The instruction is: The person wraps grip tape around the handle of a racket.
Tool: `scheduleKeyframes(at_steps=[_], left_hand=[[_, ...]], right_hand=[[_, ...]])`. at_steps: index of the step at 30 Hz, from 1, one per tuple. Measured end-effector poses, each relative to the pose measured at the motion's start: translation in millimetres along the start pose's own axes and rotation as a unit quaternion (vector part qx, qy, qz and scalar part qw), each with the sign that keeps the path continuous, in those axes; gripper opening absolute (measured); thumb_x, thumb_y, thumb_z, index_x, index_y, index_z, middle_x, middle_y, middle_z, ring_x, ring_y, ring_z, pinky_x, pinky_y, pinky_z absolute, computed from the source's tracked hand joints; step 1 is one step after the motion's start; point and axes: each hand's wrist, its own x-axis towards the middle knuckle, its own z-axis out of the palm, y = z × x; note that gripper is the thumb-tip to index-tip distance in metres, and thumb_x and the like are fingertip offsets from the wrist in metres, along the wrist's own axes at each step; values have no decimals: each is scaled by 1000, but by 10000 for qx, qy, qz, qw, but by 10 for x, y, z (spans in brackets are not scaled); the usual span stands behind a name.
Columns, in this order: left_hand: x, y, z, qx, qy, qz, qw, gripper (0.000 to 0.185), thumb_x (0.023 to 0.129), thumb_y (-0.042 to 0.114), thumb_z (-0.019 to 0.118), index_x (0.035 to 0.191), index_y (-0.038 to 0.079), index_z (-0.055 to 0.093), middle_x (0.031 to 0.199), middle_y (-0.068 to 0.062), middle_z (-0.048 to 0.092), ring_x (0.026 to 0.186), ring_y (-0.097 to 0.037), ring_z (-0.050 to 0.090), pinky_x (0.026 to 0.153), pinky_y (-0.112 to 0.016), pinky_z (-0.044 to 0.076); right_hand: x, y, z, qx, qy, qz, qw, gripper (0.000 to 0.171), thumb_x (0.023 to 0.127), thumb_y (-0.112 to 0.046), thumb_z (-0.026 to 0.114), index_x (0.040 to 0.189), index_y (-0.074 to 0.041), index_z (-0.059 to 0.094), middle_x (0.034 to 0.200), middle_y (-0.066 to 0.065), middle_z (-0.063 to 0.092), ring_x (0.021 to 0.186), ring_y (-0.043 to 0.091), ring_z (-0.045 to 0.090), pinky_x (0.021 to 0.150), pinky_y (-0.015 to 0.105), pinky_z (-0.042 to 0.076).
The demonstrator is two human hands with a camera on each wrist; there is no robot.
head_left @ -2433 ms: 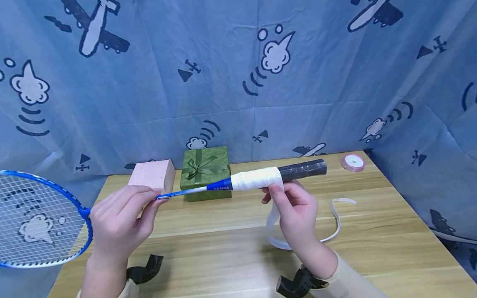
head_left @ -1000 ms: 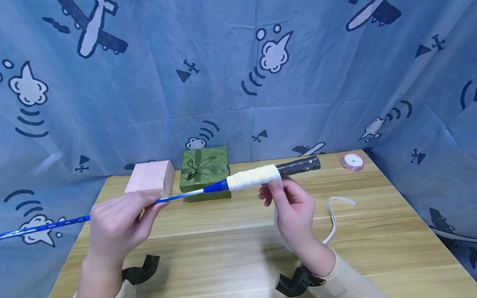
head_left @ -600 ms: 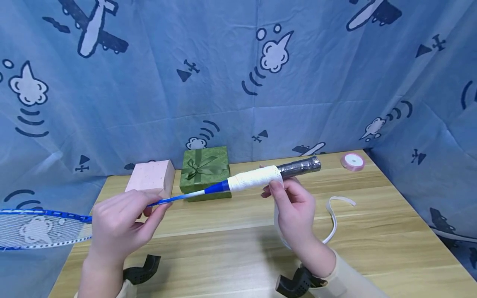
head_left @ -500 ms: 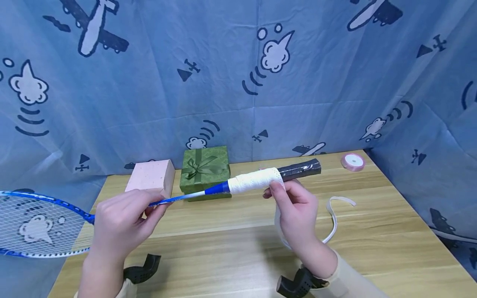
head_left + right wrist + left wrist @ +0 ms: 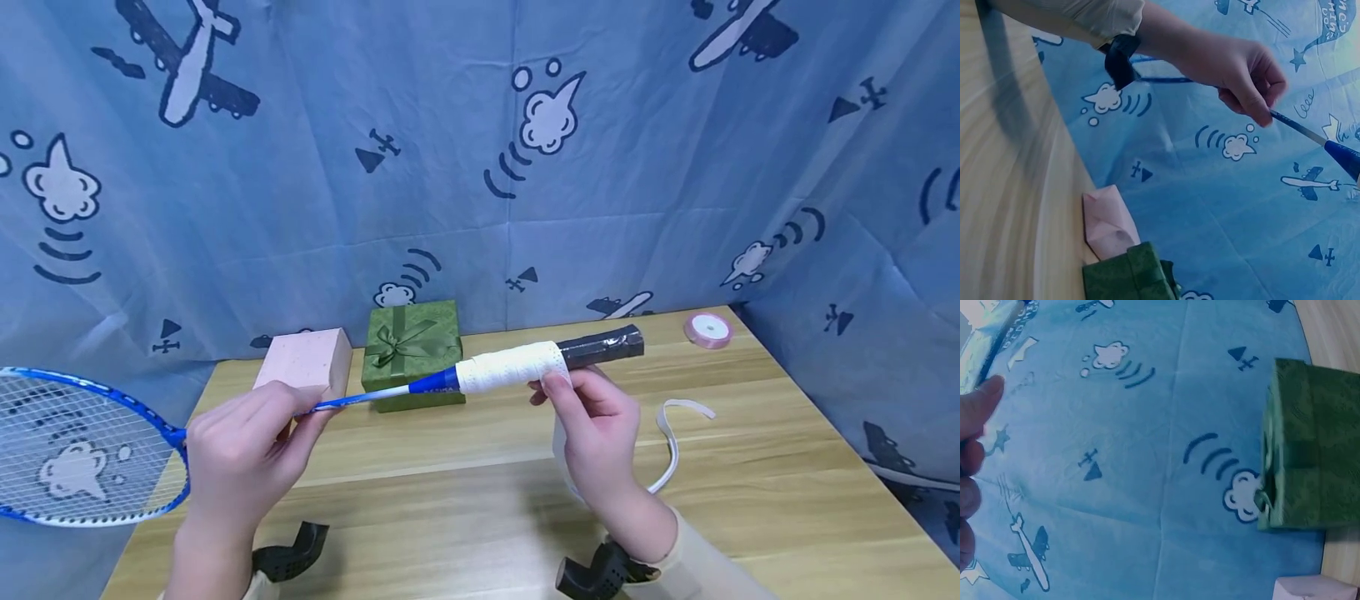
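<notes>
A blue and white badminton racket (image 5: 432, 382) is held across the head view, strings at the left and handle at the right. My left hand (image 5: 247, 446) pinches its thin shaft between thumb and fingers. White grip tape (image 5: 513, 367) covers the near part of the handle, while the butt end (image 5: 603, 346) is black. At the edge of the wrapped part, my right hand (image 5: 600, 425) pinches the tape between thumb and fingers. The loose strip (image 5: 670, 433) trails behind that wrist onto the table. The right wrist view shows the left hand (image 5: 1250, 84) on the shaft.
Behind the racket, a pink box (image 5: 306, 360) and a green gift box (image 5: 412, 342) with a bow stand at the table's back. A pink ribbon roll (image 5: 708, 330) lies at the back right. Patterned blue curtains (image 5: 315, 167) hang close behind the wooden table (image 5: 442, 517).
The racket has turned about its shaft: its head went from broad to edge-on and back to broad. The trailing tape has drawn in closer to the right hand, which still pinches it.
</notes>
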Motion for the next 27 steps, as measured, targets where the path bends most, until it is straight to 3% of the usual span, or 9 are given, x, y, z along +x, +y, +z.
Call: scheduleKeyframes(at_steps=[8,13,17,22,27], left_hand=[[43,13,-37,-171,-10,83,9998,40,103,34,65,76,6,74,68,1,70,47,-3,39,45,-16,30],[50,2,-21,-360,94,164,9992,41,102,34,67,73,6,73,67,-1,71,46,-5,43,45,-15,32],[38,1,-18,-453,-27,228,9987,41,102,34,67,73,6,72,70,-4,72,48,-5,44,46,-12,27],[-9,-32,-26,-459,-313,300,9980,38,104,31,64,79,4,74,77,-5,75,51,-10,56,44,-15,34],[-51,-64,-33,-299,-409,296,9983,38,105,32,63,81,6,76,77,-3,75,53,-14,60,44,-19,38]], right_hand=[[13,33,-15,-184,-92,55,9998,16,97,12,57,85,18,66,90,3,77,69,15,66,68,24,58],[24,34,-24,118,-155,-128,9997,15,95,16,55,88,17,68,94,7,78,72,16,67,68,24,57],[30,33,-28,120,-106,-92,9998,18,95,16,56,86,13,72,91,7,78,74,17,69,69,25,59],[22,30,-39,-237,32,113,9997,21,95,13,61,84,4,76,86,8,75,76,17,72,76,27,61],[28,28,-43,-111,-37,-71,9999,18,94,13,61,84,7,74,86,9,75,76,16,72,75,26,61]])
